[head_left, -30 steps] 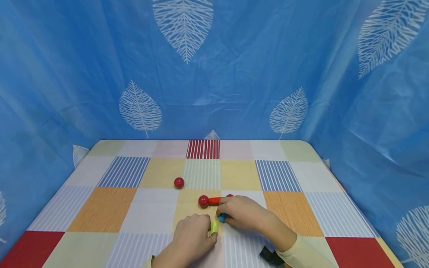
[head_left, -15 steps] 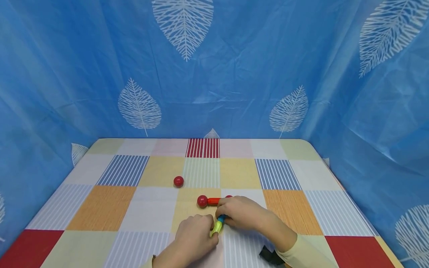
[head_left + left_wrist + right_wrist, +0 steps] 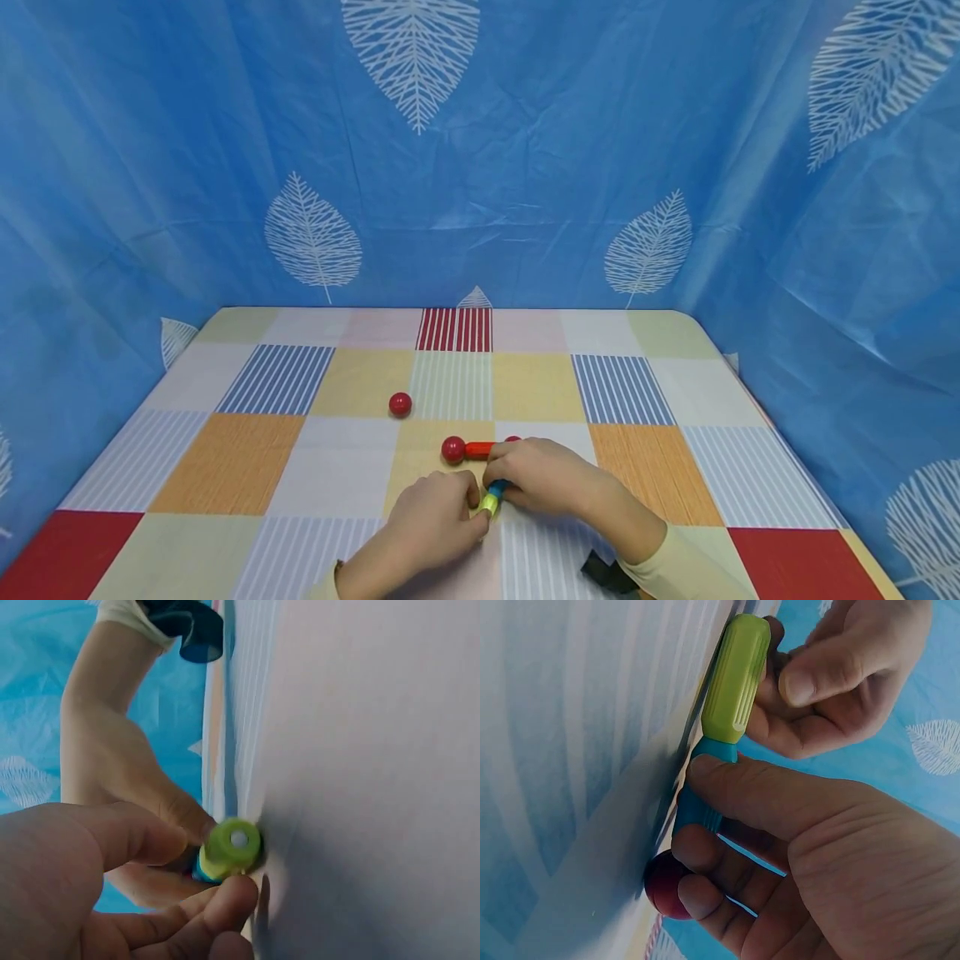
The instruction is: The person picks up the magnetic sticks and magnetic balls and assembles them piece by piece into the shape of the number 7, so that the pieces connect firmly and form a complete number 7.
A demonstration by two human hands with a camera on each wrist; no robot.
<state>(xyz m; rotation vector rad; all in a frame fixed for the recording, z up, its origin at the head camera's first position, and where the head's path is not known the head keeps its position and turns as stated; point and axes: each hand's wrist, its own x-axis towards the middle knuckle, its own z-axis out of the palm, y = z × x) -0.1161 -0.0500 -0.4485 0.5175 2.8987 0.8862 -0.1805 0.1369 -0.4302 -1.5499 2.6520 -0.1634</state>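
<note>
My right hand (image 3: 547,475) pinches a blue magnetic building rod (image 3: 724,749) between thumb and fingers. A yellow-green rod (image 3: 736,679) meets the blue one end to end, with a silver dot (image 3: 238,838) in its free end. Around that free end is my left hand (image 3: 435,517), thumb and fingers loosely bent; its thumb stands apart from the rod in the right wrist view. Beyond the right fingers a dark red ball (image 3: 666,885) shows past the blue rod. A red-orange rod (image 3: 478,451) has a red ball (image 3: 453,450) at its left end; the right hand partly covers its right side.
Another red ball (image 3: 400,405) lies alone farther back on the patchwork tablecloth (image 3: 330,467). A black strap (image 3: 606,572) shows by the right wrist. Blue curtains with white leaves (image 3: 480,167) stand behind and at both sides of the table.
The yellow-green rod has swung into line with the blue rod and now meets its end. My left fingers have shifted slightly and loosened around it; the right hand stays almost in place.
</note>
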